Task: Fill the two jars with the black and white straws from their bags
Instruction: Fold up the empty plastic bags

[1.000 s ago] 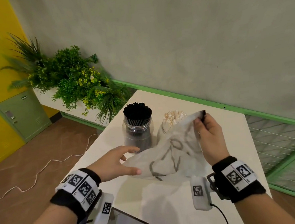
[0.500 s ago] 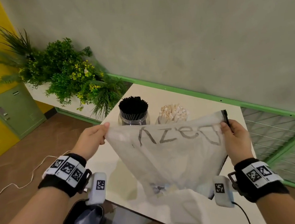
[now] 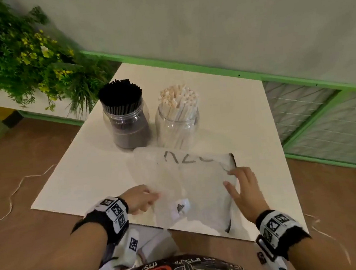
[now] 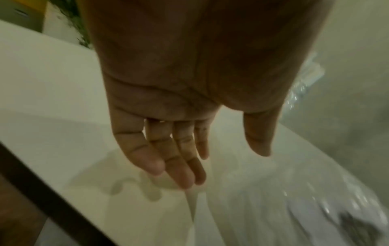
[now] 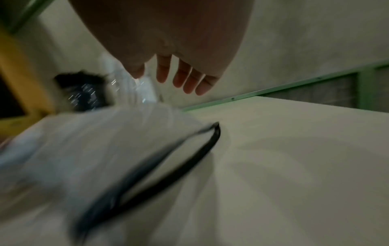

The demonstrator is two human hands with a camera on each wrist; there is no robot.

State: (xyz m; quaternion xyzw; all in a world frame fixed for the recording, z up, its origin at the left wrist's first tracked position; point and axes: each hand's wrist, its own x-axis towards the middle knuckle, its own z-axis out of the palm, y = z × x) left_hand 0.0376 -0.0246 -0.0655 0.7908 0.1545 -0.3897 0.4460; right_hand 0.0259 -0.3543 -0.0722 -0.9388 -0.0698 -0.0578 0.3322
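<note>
Two jars (image 3: pixel 127 126) stand on one table (image 3: pixel 235 113) — one packed with black straws (image 3: pixel 120 94), the other (image 3: pixel 177 127) with white straws (image 3: pixel 178 98) (too many to count). One bag (image 3: pixel 189 187) lies flat — two hands (image 3: pixel 138 199) at it. One plant (image 3: pixel 30 61).

black straws (image 3: pixel 120 92), white straws (image 3: pixel 177 96) (cream-tinged), white table (image 3: pixel 235 117)

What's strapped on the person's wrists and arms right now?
Both forearms are bare, no sleeves. The left hand and right hand each sit ahead of a black wristband bearing white tiles printed with black square tags. A white camera block with its own tag hangs beneath the left wrist.
</note>
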